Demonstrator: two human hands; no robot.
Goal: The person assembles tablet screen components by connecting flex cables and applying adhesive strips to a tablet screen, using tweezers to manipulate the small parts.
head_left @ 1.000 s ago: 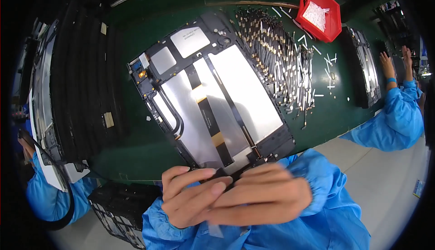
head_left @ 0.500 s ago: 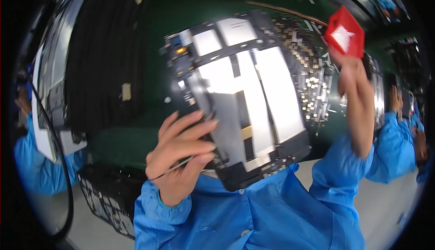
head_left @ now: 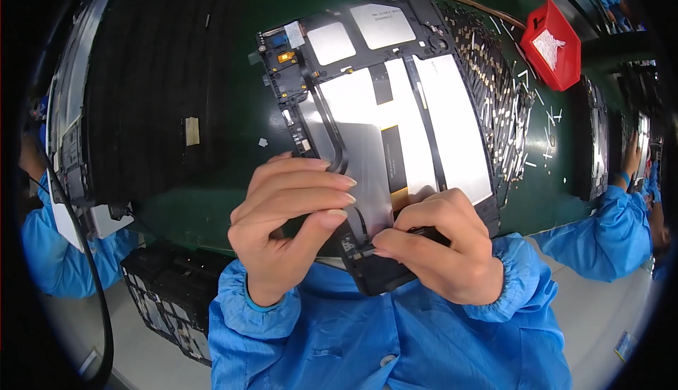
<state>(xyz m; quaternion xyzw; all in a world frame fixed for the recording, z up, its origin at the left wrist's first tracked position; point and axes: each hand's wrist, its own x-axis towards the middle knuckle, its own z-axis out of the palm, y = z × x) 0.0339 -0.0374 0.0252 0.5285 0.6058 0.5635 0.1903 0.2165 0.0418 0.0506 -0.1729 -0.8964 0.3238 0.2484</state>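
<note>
An opened tablet (head_left: 357, 151), with silver battery panels and a black frame, lies tilted before me. Down its left part runs a black ribbon cable (head_left: 326, 125). The curled fingers and thumb of my left hand (head_left: 286, 217) come over the tablet's left edge, closed about the cable, whose middle stretch they partly cover. At the tablet's lower end, my right hand (head_left: 445, 249) pinches thumb and fingers together on the frame near the cable's lower end. What lies in that pinch is hidden.
A red tray (head_left: 573, 61) with thin white pieces stands at the far right. Many small strips (head_left: 494, 100) lie heaped right of the tablet. Dark stacked parts (head_left: 152, 100) fill the left side. A black cord (head_left: 95, 249) hangs there. Another person's blue sleeve (head_left: 600, 231) is at right.
My right hand has come from the red tray down to the tablet's lower end and closed there. The black cable now lies along the tablet under my left fingers. The red tray has shifted slightly.
</note>
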